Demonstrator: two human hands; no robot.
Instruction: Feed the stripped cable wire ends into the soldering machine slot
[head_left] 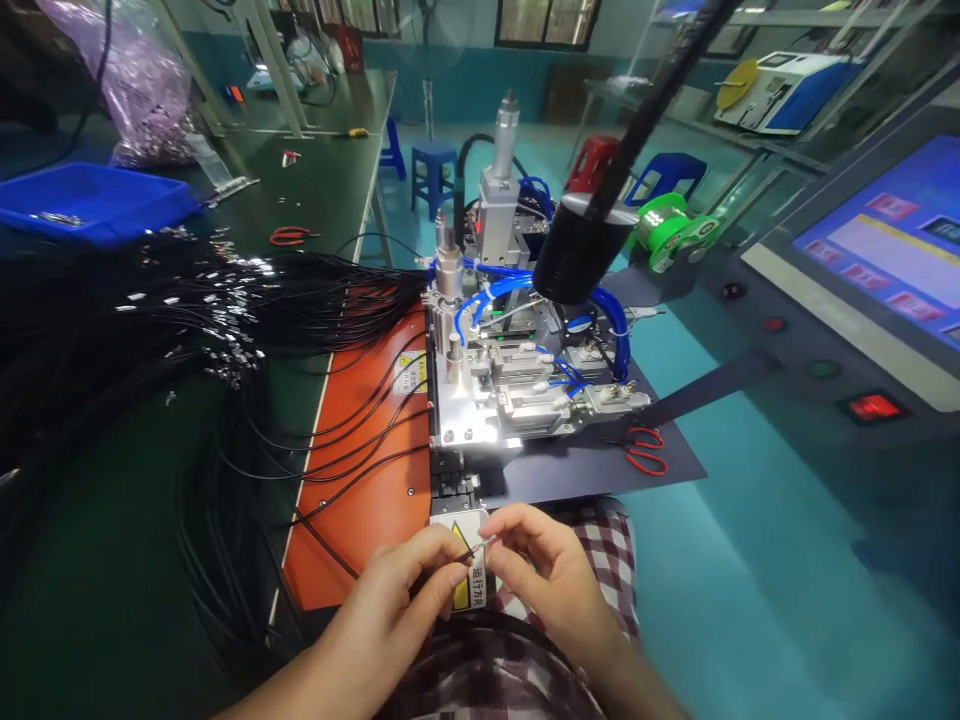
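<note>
Between my two hands is the end of a thin black cable. My left hand pinches the black jacket close to its tip. My right hand has thumb and forefinger closed at the cable's pale stripped end. Both hands are over a white warning label at the front of a metal machine with blue air tubes. Several black cables run from the machine's left edge across an orange panel.
A large bundle of black cables with shiny ends lies on the left table. Red-handled cutters rest on the machine's dark base plate. A black lamp-like cylinder hangs above the machine, and a touchscreen panel stands at right.
</note>
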